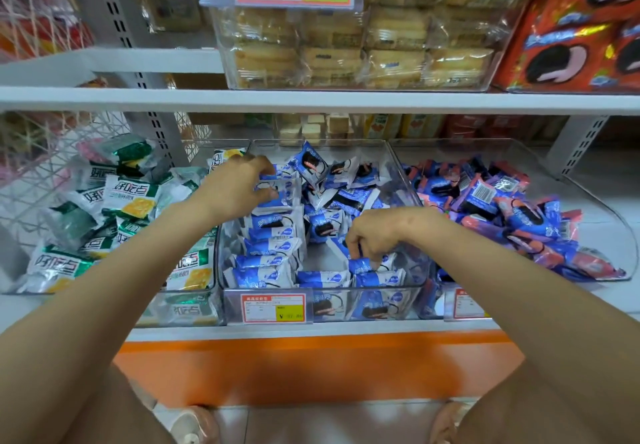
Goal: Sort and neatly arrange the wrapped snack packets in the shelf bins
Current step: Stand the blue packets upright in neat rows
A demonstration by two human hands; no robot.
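Shelving (346,330) with clear bins (346,141), orange base (311,367)

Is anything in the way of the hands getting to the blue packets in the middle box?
Nothing visible is. The clear plastic bin is open-topped; the left hand grips a blue-and-white wrapped packet at the back, and the right hand pinches a second packet near the front.
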